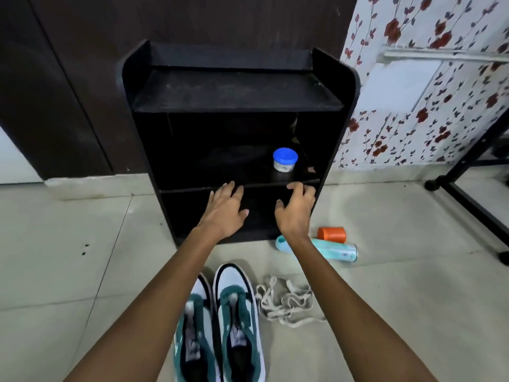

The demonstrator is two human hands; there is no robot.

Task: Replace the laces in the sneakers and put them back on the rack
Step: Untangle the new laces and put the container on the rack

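Sneakers [237,321] lie toes-far, nearer than the left hand [224,210] and right hand [296,213], whose fingers [228,188] hang apart, empty, at the rack [237,89]; laces [286,301] just right.

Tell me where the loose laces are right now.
In the head view, the loose laces lie heaped on the floor, just right of the sneakers.

A home: tiled floor [68,257], floral wallpaper [429,86], and a black shoe rack [237,92] against the wall.
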